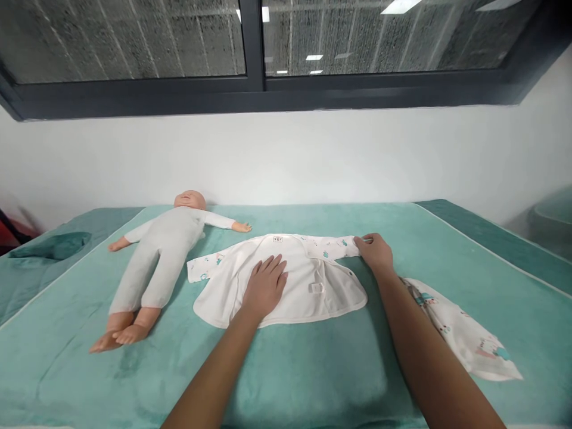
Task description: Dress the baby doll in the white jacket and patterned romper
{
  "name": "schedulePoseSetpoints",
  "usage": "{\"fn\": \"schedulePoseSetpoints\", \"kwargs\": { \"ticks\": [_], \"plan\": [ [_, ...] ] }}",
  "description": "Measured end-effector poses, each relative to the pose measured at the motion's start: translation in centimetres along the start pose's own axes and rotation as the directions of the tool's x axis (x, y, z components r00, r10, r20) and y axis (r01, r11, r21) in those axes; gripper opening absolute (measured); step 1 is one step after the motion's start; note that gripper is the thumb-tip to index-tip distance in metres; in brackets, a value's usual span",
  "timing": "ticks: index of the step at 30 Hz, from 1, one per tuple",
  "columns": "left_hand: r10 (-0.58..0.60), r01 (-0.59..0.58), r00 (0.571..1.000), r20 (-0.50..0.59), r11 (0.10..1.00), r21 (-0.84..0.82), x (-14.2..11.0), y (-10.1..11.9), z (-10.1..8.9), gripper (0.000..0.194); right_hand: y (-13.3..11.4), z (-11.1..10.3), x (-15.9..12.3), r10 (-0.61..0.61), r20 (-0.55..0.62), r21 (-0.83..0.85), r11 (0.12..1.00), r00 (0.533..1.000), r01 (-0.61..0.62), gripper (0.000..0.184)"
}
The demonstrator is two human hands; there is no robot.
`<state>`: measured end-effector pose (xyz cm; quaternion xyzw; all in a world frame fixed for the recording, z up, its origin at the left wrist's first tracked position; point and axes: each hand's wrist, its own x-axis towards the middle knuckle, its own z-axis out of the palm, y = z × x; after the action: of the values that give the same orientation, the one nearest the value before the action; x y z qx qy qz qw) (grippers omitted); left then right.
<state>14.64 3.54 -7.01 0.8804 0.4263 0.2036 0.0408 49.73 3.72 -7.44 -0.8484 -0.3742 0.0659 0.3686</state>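
A white baby shirt (299,298) with small printed figures on its sleeves lies spread out on the green bed cover. On the middle of its body rests my left hand (267,285), flat with the fingers stretched out. My right hand (376,253) pinches the cuff of the right-hand sleeve (335,246) between thumb and fingers. The left-hand sleeve (203,267) lies out to the side. Left of the shirt, a baby doll (163,253) in a pale body suit lies on its back with arms spread.
A second printed white cloth (465,336) lies crumpled beyond my right forearm, partly hidden by it. The green cover (313,381) reaches back to a white wall (286,155) below a dark-framed window (254,95). A dark green folded cloth (51,245) is at the far left.
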Motion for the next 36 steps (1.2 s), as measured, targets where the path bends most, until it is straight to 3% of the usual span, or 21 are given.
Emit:
{"fn": "schedulePoseSetpoints", "kwargs": {
  "ticks": [6, 10, 17, 24, 29, 33, 36],
  "plan": [
    [-0.003, 0.003, 1.0, 0.006, 1.0, 0.001, 0.0, 0.1, 0.0, 0.045, -0.1, -0.2, -0.2, 0.025, -0.005, 0.019, 0.999, 1.0, -0.025, 0.038],
    [-0.007, 0.007, 1.0, 0.006, 1.0, -0.001, 0.0, 0.1, -0.1, 0.045, -0.2, 0.2, -0.2, -0.037, 0.04, 0.153, 0.988, 0.999, 0.031, 0.033],
    [0.003, -0.003, 1.0, -0.004, 1.0, 0.003, 0.1, 0.1, 0.0, 0.044, -0.5, 0.9, 0.5, -0.148, 0.002, 0.39, 0.911, 0.989, 0.136, 0.055],
    [-0.006, 0.006, 1.0, 0.005, 1.0, 0.004, 0.2, 0.1, 0.0, 0.044, -0.5, 1.2, 2.0, -0.148, -0.099, 0.25, 0.953, 0.984, 0.169, 0.045],
    [-0.013, 0.013, 1.0, 0.007, 1.0, 0.003, 0.3, 0.2, -0.1, 0.043, -0.6, 0.8, 0.9, -0.169, -0.16, 0.081, 0.98, 0.973, 0.183, 0.039],
    [-0.018, 0.018, 1.0, 0.004, 1.0, -0.003, 0.3, 0.3, -0.1, 0.043, -2.1, 1.0, -1.0, -0.411, -0.154, -0.02, 0.911, 0.899, 0.413, 0.039],
    [-0.019, 0.019, 1.0, 0.001, 1.0, -0.012, 0.3, 0.3, -0.1, 0.044, -3.3, 2.1, -2.7, -0.616, 0.098, -0.022, 0.784, 0.782, 0.62, 0.043]
  ]
}}
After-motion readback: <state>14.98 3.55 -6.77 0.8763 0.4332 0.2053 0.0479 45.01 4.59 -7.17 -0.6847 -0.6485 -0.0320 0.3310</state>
